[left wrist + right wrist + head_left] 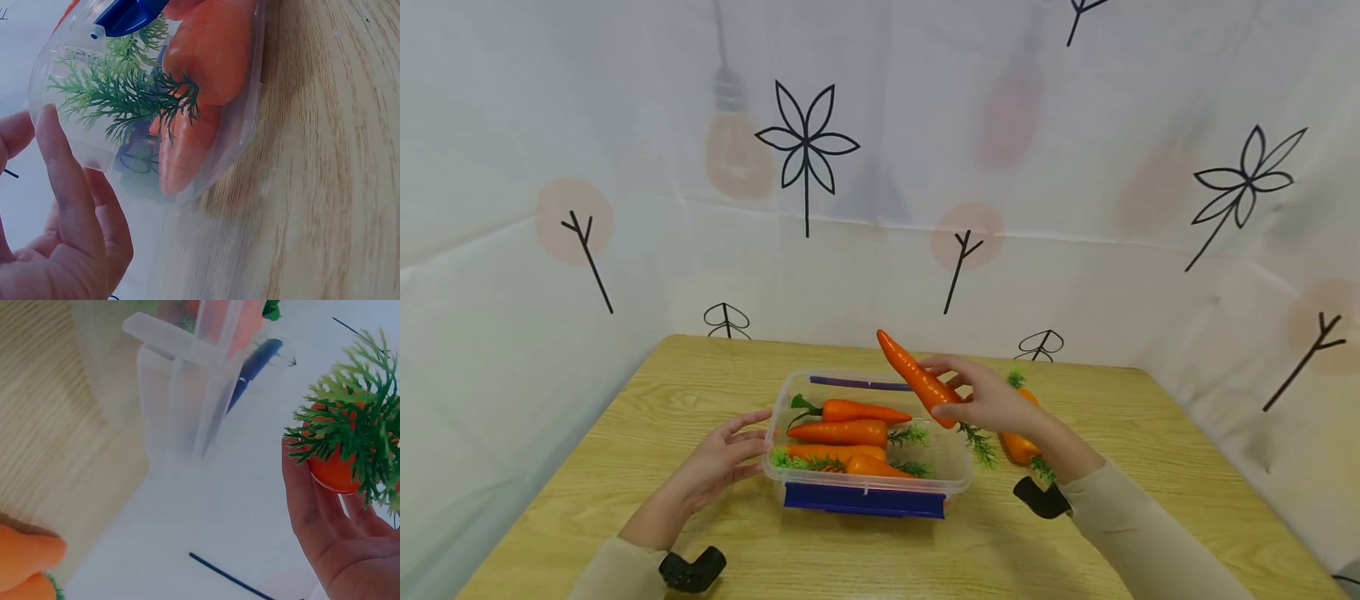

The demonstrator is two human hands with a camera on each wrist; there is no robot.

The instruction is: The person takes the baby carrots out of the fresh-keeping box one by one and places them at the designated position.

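Four toy carrots (842,433) lie inside the clear plastic container (951,467) at the centre of the wooden table (625,450). The right hand (992,404) grips a fifth carrot (913,377) above the container's right rim, tip pointing up and away. The left hand (718,462) rests with straight fingers against the container's left wall. Two more carrots (1018,446) lie on the table behind the right hand.

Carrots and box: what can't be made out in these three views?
- Carrots on the table, head view: the right hand covers them, so no count.
- Held carrot, right wrist view: only its leafy end shows; the frame edge cuts it.
- Box, left wrist view: carrots blurred through the clear wall.
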